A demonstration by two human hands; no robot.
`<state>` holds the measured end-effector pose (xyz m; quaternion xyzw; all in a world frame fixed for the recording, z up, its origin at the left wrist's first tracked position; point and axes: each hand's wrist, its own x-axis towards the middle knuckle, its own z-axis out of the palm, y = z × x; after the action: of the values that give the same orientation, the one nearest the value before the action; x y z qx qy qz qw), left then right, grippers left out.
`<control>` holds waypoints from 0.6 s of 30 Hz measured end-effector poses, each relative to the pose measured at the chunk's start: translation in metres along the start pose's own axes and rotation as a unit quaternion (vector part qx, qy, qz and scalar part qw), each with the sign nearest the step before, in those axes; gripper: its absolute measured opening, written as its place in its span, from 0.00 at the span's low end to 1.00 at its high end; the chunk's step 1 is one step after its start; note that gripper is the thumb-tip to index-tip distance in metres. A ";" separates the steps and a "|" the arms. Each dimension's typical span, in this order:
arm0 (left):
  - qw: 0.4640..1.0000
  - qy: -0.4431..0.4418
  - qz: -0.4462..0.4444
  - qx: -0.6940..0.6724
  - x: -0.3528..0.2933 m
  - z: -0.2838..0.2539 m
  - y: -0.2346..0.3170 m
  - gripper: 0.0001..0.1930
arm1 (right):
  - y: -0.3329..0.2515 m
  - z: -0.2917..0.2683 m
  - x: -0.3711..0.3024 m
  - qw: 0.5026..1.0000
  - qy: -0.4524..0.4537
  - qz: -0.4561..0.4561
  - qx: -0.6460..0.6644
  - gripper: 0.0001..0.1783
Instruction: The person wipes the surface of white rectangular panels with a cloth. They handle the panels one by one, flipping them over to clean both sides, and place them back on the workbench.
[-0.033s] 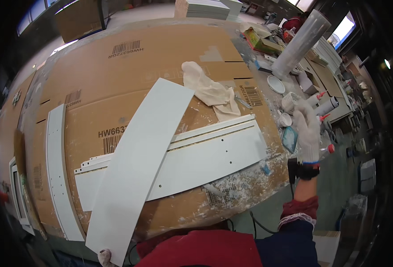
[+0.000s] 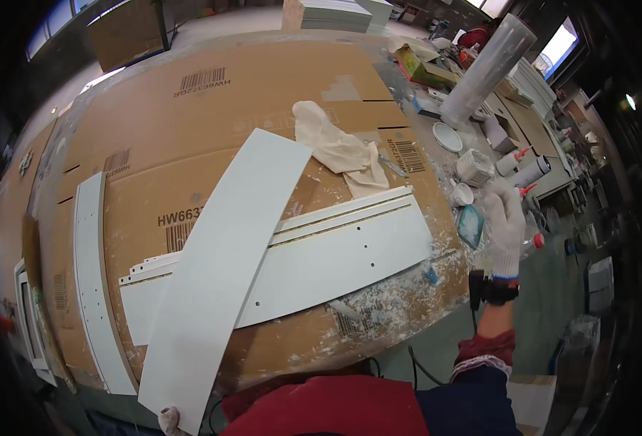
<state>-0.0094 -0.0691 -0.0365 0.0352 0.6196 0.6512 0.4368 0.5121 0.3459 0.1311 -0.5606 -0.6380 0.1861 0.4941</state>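
At the lower left my left hand [image 2: 168, 420], in a pale glove, grips the near end of a long white board [image 2: 223, 254]. The board lies slantwise over a second white panel [image 2: 335, 254] that has grooves and small holes. Only the fingertips of that hand show. My right hand [image 2: 505, 229], in a white knitted glove, hovers past the table's right edge. It is beside a white basket-like cup [image 2: 474, 168] and a white bottle with a red tip [image 2: 512, 161]. Its fingers are bent and smeared by motion, so whether they hold anything is hidden.
Brown cardboard [image 2: 277, 80] covers the table. A crumpled cream cloth [image 2: 332, 145] lies behind the boards. A narrow white strip [image 2: 92, 276] with holes lies left. White flakes [image 2: 379, 312] litter the near right corner. A clear plastic roll [image 2: 488, 73] stands at the back right.
My right hand has drawn slightly back and away from the white basket-like cup, which now shows more fully. The left hand and boards keep their places.
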 end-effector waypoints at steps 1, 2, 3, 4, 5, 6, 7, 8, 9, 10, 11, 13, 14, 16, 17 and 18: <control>1.000 0.009 0.004 0.000 -0.002 -0.001 -0.002 0.10 | 0.009 -0.013 -0.024 0.993 0.069 0.098 0.017 0.18; 1.000 0.011 0.008 -0.004 -0.002 -0.001 -0.003 0.10 | 0.027 -0.033 -0.046 0.988 0.139 0.064 0.011 0.20; 1.000 0.012 0.011 -0.008 -0.002 -0.001 -0.003 0.10 | 0.050 -0.053 -0.064 0.978 0.207 0.033 0.006 0.22; 1.000 0.020 0.018 -0.009 -0.004 -0.002 -0.002 0.10 | 0.066 -0.069 -0.079 0.962 0.270 0.043 -0.026 0.24; 0.999 0.031 0.025 -0.017 -0.007 -0.003 -0.002 0.10 | 0.080 -0.083 -0.091 0.941 0.329 0.054 -0.056 0.27; 0.998 0.042 0.034 -0.029 -0.010 -0.004 -0.002 0.10 | 0.087 -0.091 -0.094 0.916 0.386 0.063 -0.085 0.29; 0.996 0.056 0.045 -0.047 -0.015 -0.004 -0.003 0.10 | 0.095 -0.096 -0.093 0.908 0.384 0.107 -0.132 0.33; 0.995 0.064 0.057 -0.056 -0.019 -0.006 -0.003 0.10 | 0.098 -0.096 -0.090 0.897 0.377 0.150 -0.175 0.37; 0.992 0.071 0.071 -0.070 -0.027 -0.008 -0.004 0.10 | 0.102 -0.096 -0.083 0.885 0.366 0.188 -0.218 0.42; 0.995 0.050 0.087 -0.019 -0.025 -0.020 -0.007 0.11 | 0.115 -0.098 -0.077 0.890 0.341 0.215 -0.213 0.45; 0.995 0.013 0.096 0.032 -0.009 -0.025 -0.011 0.13 | 0.129 -0.116 -0.077 0.889 0.325 0.239 -0.218 0.48; 0.990 -0.024 0.123 0.067 0.023 -0.067 -0.046 0.15 | 0.202 -0.152 -0.063 0.921 0.311 0.173 -0.159 0.52; 0.986 -0.011 0.147 0.074 0.019 -0.110 -0.072 0.18 | 0.210 -0.122 -0.052 0.925 0.279 0.194 -0.170 0.52; 0.993 0.027 0.119 0.004 0.005 -0.118 -0.090 0.20 | 0.206 -0.101 -0.040 0.926 0.252 0.180 -0.217 0.52; 0.993 0.056 0.070 -0.070 0.010 -0.086 -0.077 0.21 | 0.210 -0.105 -0.036 0.924 0.251 0.151 -0.245 0.52; 0.992 0.060 0.046 -0.098 0.008 -0.068 -0.065 0.20 | 0.208 -0.102 -0.031 0.934 0.245 0.125 -0.226 0.51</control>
<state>-0.0204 -0.1265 -0.1107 -0.0184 0.5759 0.7289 0.3697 0.7045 0.3487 -0.0011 -0.7612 -0.4467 -0.0460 0.4678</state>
